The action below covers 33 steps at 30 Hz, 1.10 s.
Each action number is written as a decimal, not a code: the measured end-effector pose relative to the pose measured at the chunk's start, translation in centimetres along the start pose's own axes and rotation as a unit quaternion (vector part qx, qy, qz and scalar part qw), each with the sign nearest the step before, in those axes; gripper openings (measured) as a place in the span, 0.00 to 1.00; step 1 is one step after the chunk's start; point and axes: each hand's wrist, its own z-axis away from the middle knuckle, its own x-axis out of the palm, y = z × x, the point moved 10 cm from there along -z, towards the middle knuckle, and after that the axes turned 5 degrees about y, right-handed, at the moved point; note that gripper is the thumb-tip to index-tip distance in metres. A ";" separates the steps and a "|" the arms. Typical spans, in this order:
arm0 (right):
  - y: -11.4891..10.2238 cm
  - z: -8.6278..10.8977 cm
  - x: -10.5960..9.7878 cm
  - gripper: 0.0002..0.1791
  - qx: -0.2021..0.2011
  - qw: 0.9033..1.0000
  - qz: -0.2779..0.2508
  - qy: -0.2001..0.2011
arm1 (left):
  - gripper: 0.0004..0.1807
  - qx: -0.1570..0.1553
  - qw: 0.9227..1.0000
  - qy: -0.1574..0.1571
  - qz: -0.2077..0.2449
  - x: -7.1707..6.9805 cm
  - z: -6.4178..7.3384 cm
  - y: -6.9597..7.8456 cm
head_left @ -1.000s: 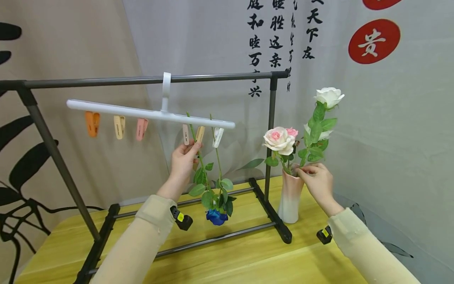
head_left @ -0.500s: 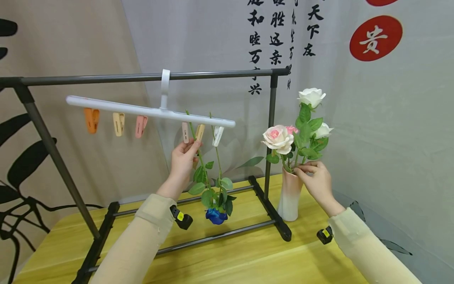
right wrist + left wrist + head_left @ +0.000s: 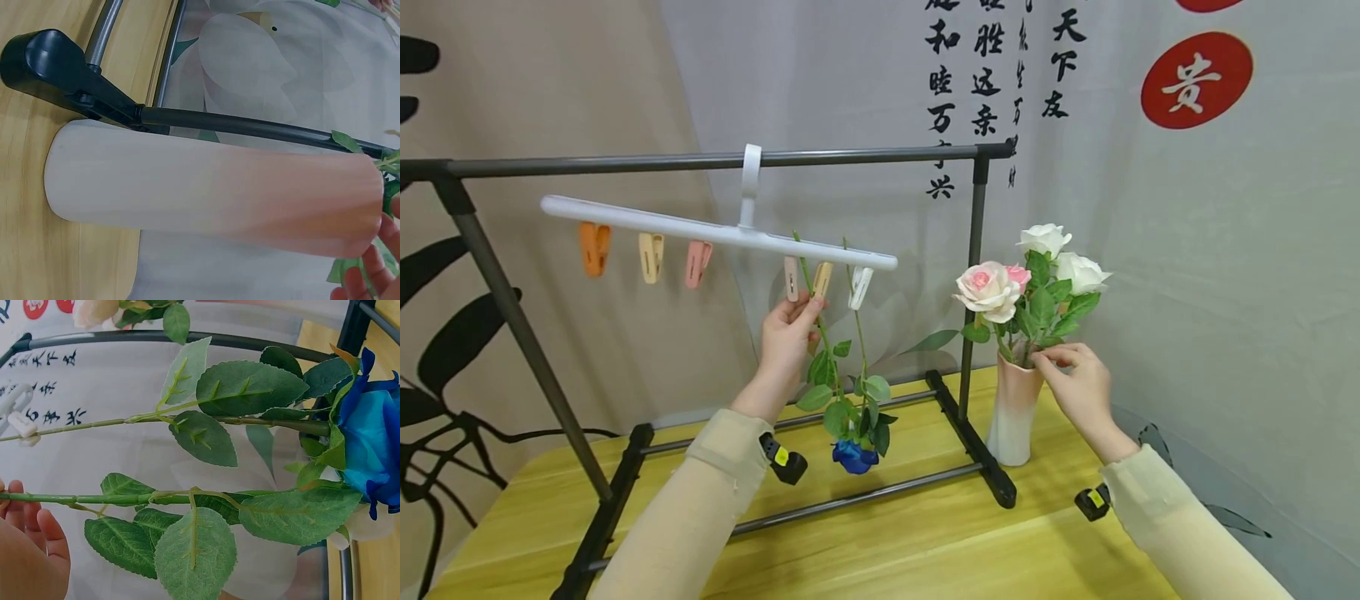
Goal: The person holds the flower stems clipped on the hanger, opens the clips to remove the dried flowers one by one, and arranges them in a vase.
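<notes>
My left hand [image 3: 786, 333] pinches the green stem of an upside-down blue rose [image 3: 855, 457], right by a yellow clothespin [image 3: 823, 280] under the white hanger [image 3: 662, 221]. In the left wrist view that stem [image 3: 119, 499] runs from my fingertips past several leaves towards the blue bloom [image 3: 372, 444]. A second stem hangs beside it at a white clothespin [image 3: 860, 288]. At the mouth of a pink-and-white vase [image 3: 1011, 425], my right hand [image 3: 1078, 383] pinches a white rose [image 3: 1045, 239] low on its stem. Another white rose [image 3: 1081, 273] and a pink-and-white rose [image 3: 988, 292] stand there too.
The hanger hooks over a dark metal rack [image 3: 865, 156] standing on the wooden table [image 3: 925, 542]. Orange, cream and pink clothespins [image 3: 698, 265] hang on its left half. The vase stands just right of the rack's foot [image 3: 1000, 492]. Behind is a printed cloth backdrop [image 3: 850, 83].
The white roses have come down towards the vase, after first tilting left, as my right hand works at the mouth. My left hand keeps its place at the stem and clothespin.
</notes>
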 end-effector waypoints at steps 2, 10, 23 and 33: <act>-0.3 0.1 -0.2 0.12 -0.007 1.000 0.001 0.005 | 0.22 0.000 1.000 0.000 -0.001 0.0 0.0 0.0; -3.8 0.8 -0.9 0.07 -0.062 0.997 -0.033 0.033 | 0.21 -0.001 1.000 -0.004 -0.001 -0.1 0.2 -0.1; -14.3 2.2 1.3 0.08 -0.163 0.959 -0.232 -0.013 | 0.22 0.009 1.000 -0.002 -0.017 -0.1 0.2 0.5; -19.4 0.3 10.9 0.17 0.046 0.882 -0.405 -0.237 | 0.20 0.003 0.999 -0.003 -0.033 0.0 0.8 -0.6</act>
